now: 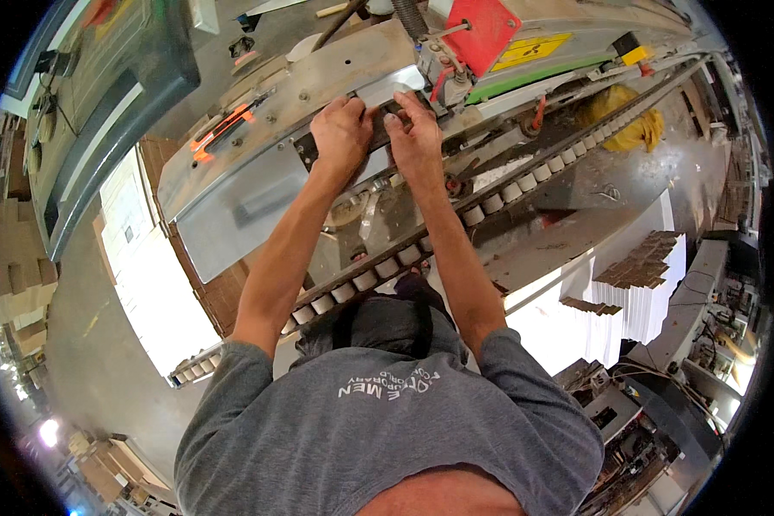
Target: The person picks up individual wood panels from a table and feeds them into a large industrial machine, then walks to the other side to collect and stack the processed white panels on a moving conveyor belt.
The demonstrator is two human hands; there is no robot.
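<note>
both hands up on machine: left hand (342, 131) and right hand (414, 129) each with grip clamped on dark bar (378, 129) across metal panel (232, 193), one per side so it stays level. roller track (490, 204) runs just below, cloth (623, 116) well off right.

A dark, narrow bar (378, 129) is seen lying slantwise along the grey metal machine frame (232, 198), mostly covered by fingers; it appears flat and black, its exposed left end resting against the frame.
</note>
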